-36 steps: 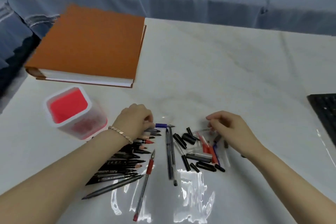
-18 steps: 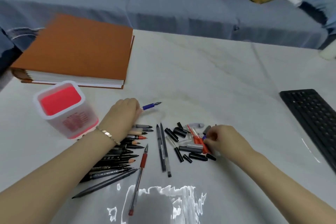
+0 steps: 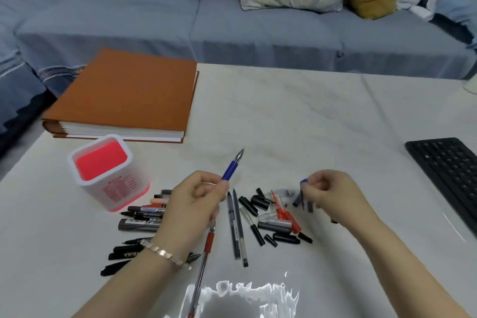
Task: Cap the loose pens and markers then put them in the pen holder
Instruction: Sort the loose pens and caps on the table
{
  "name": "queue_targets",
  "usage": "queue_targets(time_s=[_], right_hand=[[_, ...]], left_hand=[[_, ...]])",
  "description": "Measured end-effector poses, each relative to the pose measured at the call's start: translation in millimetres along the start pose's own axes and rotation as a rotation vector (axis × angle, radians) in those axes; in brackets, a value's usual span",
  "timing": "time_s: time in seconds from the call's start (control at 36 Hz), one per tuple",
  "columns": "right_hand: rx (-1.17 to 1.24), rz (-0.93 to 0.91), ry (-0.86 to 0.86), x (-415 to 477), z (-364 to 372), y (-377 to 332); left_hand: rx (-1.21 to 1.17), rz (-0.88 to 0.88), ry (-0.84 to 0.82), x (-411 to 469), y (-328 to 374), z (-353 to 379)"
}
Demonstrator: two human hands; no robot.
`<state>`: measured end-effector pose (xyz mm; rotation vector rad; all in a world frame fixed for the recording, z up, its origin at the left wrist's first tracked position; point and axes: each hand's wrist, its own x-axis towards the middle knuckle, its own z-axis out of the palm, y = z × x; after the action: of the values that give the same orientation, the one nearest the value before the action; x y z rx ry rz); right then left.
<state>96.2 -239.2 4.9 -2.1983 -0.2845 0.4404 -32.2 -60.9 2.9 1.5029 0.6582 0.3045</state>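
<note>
My left hand (image 3: 192,205) grips an uncapped blue pen (image 3: 232,168), its tip raised and pointing up to the right. My right hand (image 3: 333,193) pinches a blue cap (image 3: 303,182) just above the pile of loose caps (image 3: 273,217). The two hands are apart, the cap off the pen. Several black markers (image 3: 142,219) lie under and left of my left wrist. A red pen (image 3: 206,248) and two dark pens (image 3: 236,224) rest on the white table between my arms. The pen holder (image 3: 103,175), clear with a red inside, stands at the left.
A thick orange album (image 3: 129,98) lies behind the holder. A black keyboard (image 3: 449,173) sits at the right table edge. A grey-blue sofa with cushions runs behind the table. Glare marks the near table edge (image 3: 245,294).
My left hand lifted the blue pen off the table and raised its tip. My right hand picked a blue cap from the pile and lifted it. The view tilted upward.
</note>
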Motion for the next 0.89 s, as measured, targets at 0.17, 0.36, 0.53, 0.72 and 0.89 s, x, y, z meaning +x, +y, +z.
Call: queue_targets(time_s=[0.17, 0.36, 0.53, 0.72, 0.89], right_hand=[[0.780, -0.062, 0.082, -23, -4, -33], [0.828, -0.130, 0.126, -34, 3, -39], [0.794, -0.149, 0.125, -42, 6, -43], [0.757, -0.164, 0.086, -43, 12, -51], [0.698, -0.156, 0.012, -43, 16, -51]], left_hand=[[-0.027, 0.025, -0.038, -18, 12, 11], [-0.001, 0.100, -0.061, -30, 12, 20], [-0.004, 0.144, -0.101, -34, 13, 19], [0.034, 0.194, -0.098, -28, 11, 12], [0.076, 0.221, -0.124, -22, 12, 6]])
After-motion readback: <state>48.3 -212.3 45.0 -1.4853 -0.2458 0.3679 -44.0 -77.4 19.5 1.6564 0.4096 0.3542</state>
